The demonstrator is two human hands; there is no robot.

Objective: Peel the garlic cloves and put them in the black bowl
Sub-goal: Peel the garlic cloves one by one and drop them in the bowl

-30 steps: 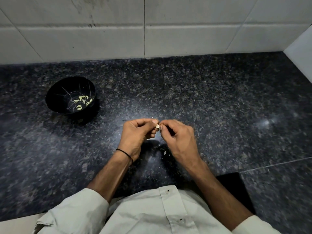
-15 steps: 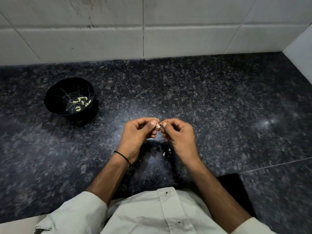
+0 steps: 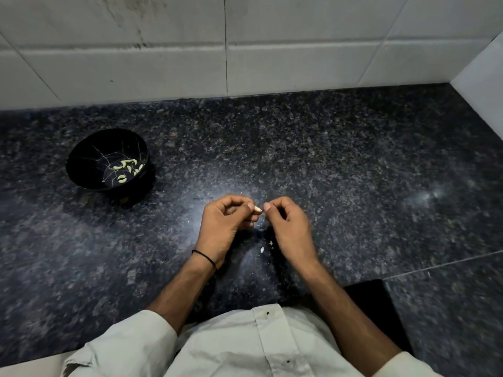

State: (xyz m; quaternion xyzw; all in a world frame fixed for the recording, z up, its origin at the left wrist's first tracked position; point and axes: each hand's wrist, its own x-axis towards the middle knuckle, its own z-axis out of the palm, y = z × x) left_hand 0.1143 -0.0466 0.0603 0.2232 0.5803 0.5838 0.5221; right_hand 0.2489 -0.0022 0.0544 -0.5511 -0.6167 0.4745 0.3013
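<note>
Several peeled cloves (image 3: 126, 168) lie pale and greenish in the bottom of the black bowl (image 3: 81, 161), which stands at the far left of the dark speckled counter (image 3: 353, 164), well apart from the hands and where it was a second ago. Nearer the middle, the left hand (image 3: 226, 221) - a thin black band (image 3: 204, 257) on its wrist - pinches a small garlic clove (image 3: 257, 210) between thumb and forefinger, its tip pointing right. Half a second ago the fingertips of both hands met at this clove; now a narrow gap separates them. Below that gap, a few white scraps of skin (image 3: 262, 249) lie on the counter, as before. The right hand (image 3: 288, 227) is just beside the clove, fingers curled and thumb pressed to forefinger - whether a shred of skin sits between them I cannot tell. At the lower right a dark flat object (image 3: 381, 308) lies at the counter's near edge.
</note>
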